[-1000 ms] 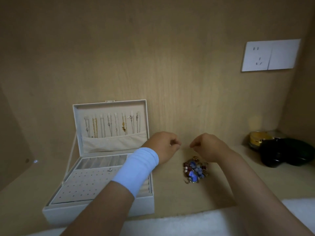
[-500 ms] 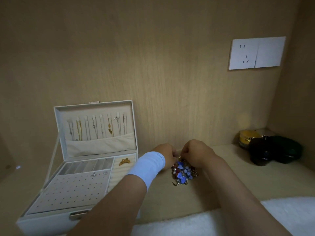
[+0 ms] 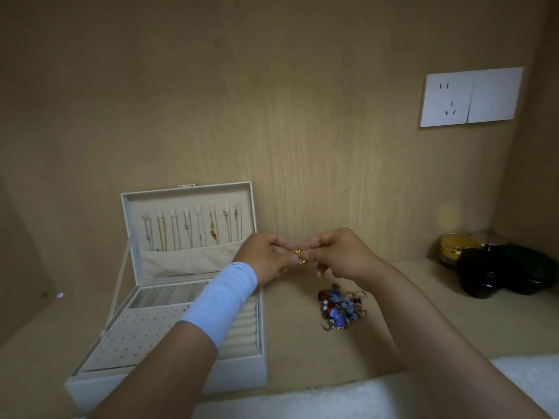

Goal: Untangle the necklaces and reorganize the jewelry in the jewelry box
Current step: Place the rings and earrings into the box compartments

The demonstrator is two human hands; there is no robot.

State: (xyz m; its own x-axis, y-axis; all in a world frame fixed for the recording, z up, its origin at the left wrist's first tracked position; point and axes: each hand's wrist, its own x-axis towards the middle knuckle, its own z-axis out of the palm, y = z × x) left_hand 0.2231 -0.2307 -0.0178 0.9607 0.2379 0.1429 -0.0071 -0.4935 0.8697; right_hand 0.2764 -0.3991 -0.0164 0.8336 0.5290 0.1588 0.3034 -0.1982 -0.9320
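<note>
A white jewelry box stands open at the left. Several necklaces hang in its upright lid, above a fabric pocket. Its tray has a dotted earring panel and ring rolls. My left hand, with a white wristband, and my right hand meet above the shelf. Both pinch a small gold piece of jewelry between their fingertips. Below my right hand a tangled heap of blue, red and pearl jewelry lies on the shelf.
The wooden shelf is backed by a wooden wall with a white socket plate. Dark round containers and a gold-lidded jar sit at the back right. A white fluffy cloth runs along the front edge.
Both hands dipped down to the tangled heap, then lifted away with a small gold piece pinched between them. The heap stays on the shelf.
</note>
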